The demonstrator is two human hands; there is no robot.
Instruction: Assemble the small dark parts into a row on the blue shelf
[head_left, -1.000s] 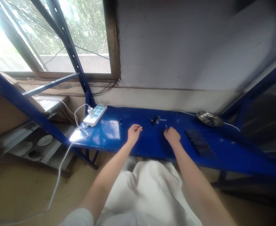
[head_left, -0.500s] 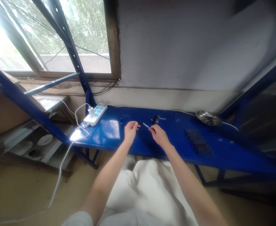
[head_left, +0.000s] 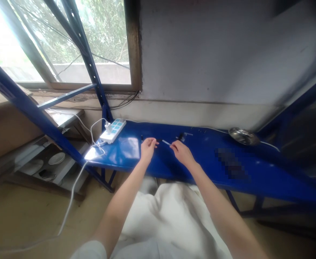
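Observation:
My left hand (head_left: 148, 150) is closed in a pinch above the blue table (head_left: 122, 158), with a small dark piece (head_left: 159, 140) at its fingertips. In my right hand (head_left: 183, 152), also closed, is a thin, pale, see-through tube (head_left: 165, 142). The tube points left at the dark piece, and their ends are very close; I cannot tell whether they touch. Behind my right hand lies a group of small black parts (head_left: 180, 137) with clear thin sticks (head_left: 188, 134). A small dark piece (head_left: 142, 137) stands just beyond my left hand.
A white power strip (head_left: 113, 131) with a plugged-in cable sits at the table's left end. At the back right is a shiny metal bowl-like object (head_left: 243, 136). A blurred-out dark patch (head_left: 232, 163) lies right of my hands. Blue metal posts (head_left: 87, 61) rise at the left.
The tube in my right hand has turned more level and its tip is nearer the dark piece in my left hand. The whole view has shifted slightly.

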